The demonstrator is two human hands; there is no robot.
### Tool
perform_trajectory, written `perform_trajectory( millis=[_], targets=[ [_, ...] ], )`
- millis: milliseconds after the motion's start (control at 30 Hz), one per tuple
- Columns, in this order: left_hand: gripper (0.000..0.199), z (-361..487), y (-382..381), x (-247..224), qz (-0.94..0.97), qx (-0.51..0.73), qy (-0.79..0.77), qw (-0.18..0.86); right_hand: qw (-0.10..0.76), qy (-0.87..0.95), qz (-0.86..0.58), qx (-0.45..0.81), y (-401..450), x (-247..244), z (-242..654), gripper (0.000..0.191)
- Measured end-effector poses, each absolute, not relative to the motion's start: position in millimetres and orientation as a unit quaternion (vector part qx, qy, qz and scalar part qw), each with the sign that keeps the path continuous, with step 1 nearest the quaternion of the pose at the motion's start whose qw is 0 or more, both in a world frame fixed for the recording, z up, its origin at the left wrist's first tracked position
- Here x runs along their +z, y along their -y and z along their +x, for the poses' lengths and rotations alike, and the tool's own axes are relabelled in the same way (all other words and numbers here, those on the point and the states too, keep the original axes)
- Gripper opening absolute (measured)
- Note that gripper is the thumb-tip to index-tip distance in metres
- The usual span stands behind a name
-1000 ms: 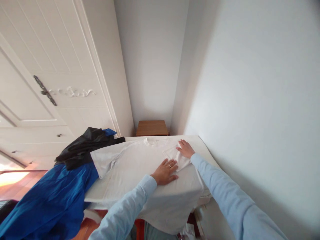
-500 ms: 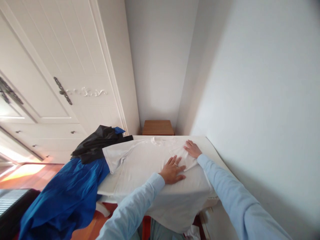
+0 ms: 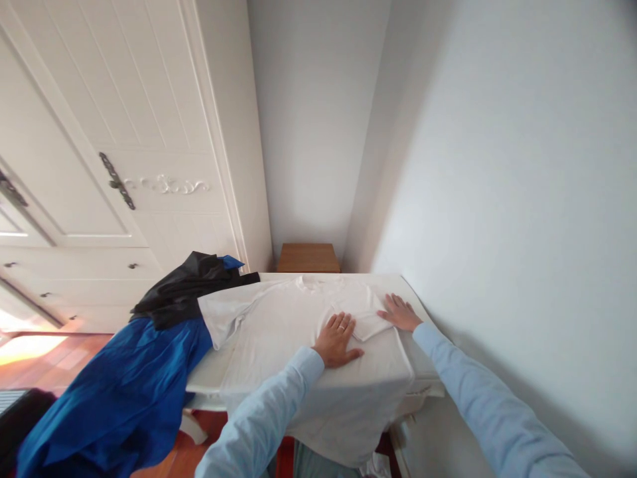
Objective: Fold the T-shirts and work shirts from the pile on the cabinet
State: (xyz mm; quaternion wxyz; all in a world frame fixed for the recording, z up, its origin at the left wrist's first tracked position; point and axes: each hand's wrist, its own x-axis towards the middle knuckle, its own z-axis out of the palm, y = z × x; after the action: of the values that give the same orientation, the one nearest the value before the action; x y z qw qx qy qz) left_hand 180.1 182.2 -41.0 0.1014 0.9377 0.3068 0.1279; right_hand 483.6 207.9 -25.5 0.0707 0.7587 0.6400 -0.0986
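- Two hands are at work: the left hand (image 3: 338, 340) lies flat, fingers straight and slightly parted, palm down on the cloth.
- The right hand (image 3: 399, 312) is also spread, its fingers extended loosely at the outer edge of a sleeve.
- One ring (image 3: 341, 327) sits on a finger of the left hand.
- One white T-shirt (image 3: 279, 338) lies under the left fingers, spread on the worktop (image 3: 394, 284), its hem hanging over the near edge.
- Two sleeves show: one folded inward between the two sets of fingers, the other stretched out to the left of the left fingers.
- One collar (image 3: 308, 284) lies beyond the left fingers.
- Farther left of the left fingers are one black garment (image 3: 174, 299) and, below it, blue cloth (image 3: 119, 398) hanging off the side.
- One brown wooden top (image 3: 308, 257) stands past the worktop, straight ahead of the fingers.
- Well left of both hands rises a white wardrobe (image 3: 149, 99), with two long dark handles and four small drawer knobs in view.
- Right of the right fingers is a pale wall (image 3: 522, 199).
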Motion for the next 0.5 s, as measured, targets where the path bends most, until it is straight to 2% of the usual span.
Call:
perform_trajectory(
  millis=[167,367,500],
  targets=[
    [0.097,180,-182,-39,0.935,0.136,-0.306,0.112,0.073,-0.646,0.754,-0.092,-214,-12,480,0.09],
    [0.085,180,-179,-34,0.938,0.129,-0.307,0.1,0.034,-0.705,0.706,-0.061,-234,-7,447,0.071],
    [0.083,178,-175,-29,0.932,0.129,-0.321,0.106,0.036,-0.724,0.685,-0.071,-247,-17,437,0.067]
  ],
)
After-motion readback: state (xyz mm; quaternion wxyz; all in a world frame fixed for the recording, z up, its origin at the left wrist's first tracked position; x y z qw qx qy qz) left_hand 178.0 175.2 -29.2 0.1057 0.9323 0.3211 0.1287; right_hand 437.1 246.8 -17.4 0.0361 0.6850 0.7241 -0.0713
